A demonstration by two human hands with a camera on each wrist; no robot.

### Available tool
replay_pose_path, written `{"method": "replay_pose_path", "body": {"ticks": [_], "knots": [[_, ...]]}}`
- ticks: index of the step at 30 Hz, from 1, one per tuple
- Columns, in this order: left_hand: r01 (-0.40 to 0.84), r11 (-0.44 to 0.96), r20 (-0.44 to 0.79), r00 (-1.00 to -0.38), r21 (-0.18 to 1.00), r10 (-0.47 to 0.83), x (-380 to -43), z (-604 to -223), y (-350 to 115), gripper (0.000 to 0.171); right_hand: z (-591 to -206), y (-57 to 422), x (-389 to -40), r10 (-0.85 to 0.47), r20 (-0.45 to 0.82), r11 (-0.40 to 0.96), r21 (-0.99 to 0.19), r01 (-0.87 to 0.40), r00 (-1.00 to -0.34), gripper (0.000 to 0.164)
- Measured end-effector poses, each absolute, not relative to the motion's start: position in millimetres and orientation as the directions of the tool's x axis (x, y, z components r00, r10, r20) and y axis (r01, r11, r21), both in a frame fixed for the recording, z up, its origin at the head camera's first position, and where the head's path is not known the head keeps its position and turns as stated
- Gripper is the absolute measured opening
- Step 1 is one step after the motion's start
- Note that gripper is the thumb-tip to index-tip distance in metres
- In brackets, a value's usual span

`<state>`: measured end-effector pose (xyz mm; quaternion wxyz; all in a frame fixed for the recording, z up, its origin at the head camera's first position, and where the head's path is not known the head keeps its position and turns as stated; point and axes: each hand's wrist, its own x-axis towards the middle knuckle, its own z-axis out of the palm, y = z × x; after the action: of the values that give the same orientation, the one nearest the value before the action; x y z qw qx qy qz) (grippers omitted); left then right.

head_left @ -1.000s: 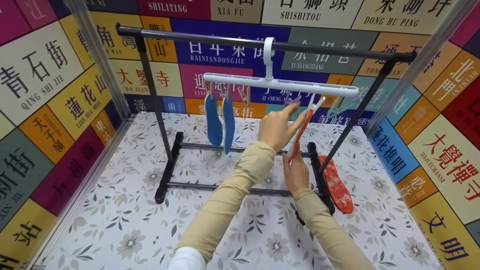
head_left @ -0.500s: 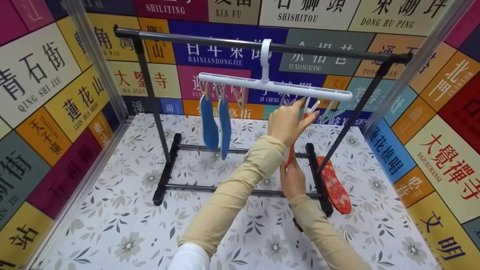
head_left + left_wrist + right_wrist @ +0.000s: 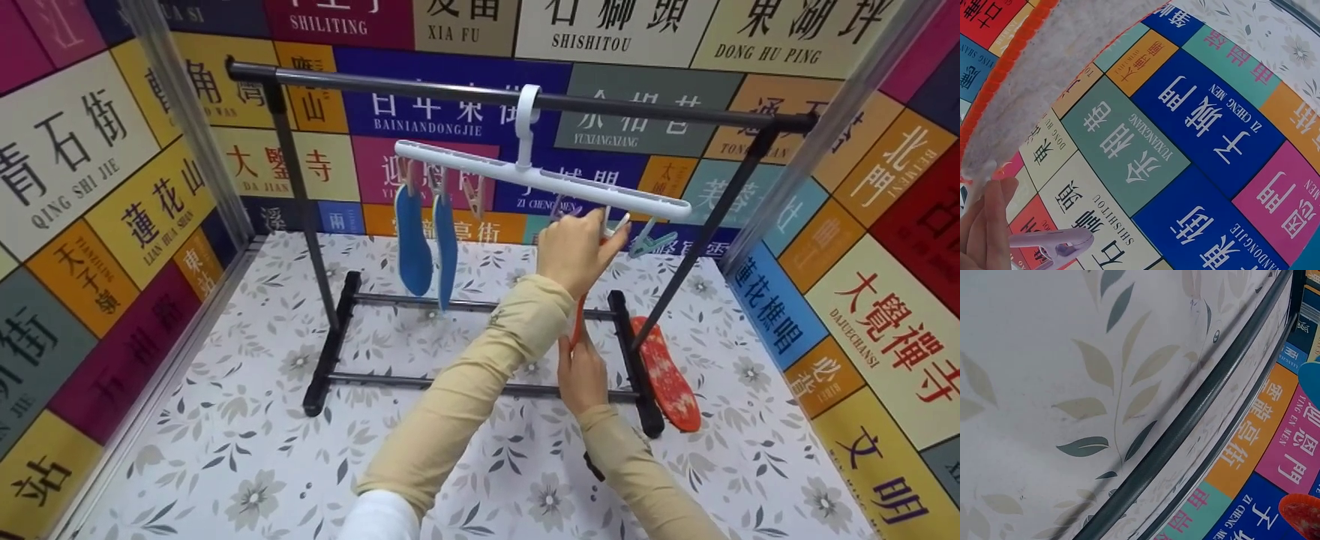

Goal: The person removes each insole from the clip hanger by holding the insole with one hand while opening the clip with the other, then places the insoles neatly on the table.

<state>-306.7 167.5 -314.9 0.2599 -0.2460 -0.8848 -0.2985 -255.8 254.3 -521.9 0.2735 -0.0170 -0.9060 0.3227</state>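
Observation:
In the head view my left hand (image 3: 574, 251) pinches a white clothespin (image 3: 619, 223) under the right half of the white hanger (image 3: 540, 178). A red-orange insole (image 3: 577, 321) hangs below that hand, partly hidden by it. My right hand (image 3: 583, 375) holds its lower end. The left wrist view shows the insole's fuzzy pale face (image 3: 1027, 84) with an orange edge, its end right at the fingertips (image 3: 994, 211). A purple clothespin (image 3: 1055, 242) is beside them. In the right wrist view the hand is out of sight; a red insole's tip (image 3: 1302, 514) shows at the edge.
The hanger hooks over the black rack's top bar (image 3: 420, 88). Two blue insoles (image 3: 412, 244) hang from clothespins at its left. A pink clothespin (image 3: 474, 196) and a green one (image 3: 652, 240) hang free. Another red insole (image 3: 666, 375) lies by the rack's right foot.
My left hand has moved right and slightly down, onto the white clothespin. The hanger's right end has dipped. My right hand stays at the insole's lower end.

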Motion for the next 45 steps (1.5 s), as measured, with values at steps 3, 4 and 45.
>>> {"method": "replay_pose_path", "body": {"ticks": [3,4,45], "knots": [[0.601,0.704,0.626,-0.727,0.379,0.283,-305.8,-316.3,165.8,0.039,-524.2,255.1,-253.8,0.199,0.503,0.797,-0.582,-0.16,-0.841,0.052],[0.604,0.704,0.636,-0.719,0.372,0.28,-305.8,-316.8,165.3,0.039,-525.2,255.5,-253.4,0.201,0.52,0.8,-0.577,-0.168,-0.83,0.05],[0.663,0.65,0.694,-0.663,0.372,0.28,-301.9,-360.9,137.1,0.029,-536.3,338.6,-196.4,0.383,0.551,0.8,-0.599,-0.032,-0.742,0.03]]}}
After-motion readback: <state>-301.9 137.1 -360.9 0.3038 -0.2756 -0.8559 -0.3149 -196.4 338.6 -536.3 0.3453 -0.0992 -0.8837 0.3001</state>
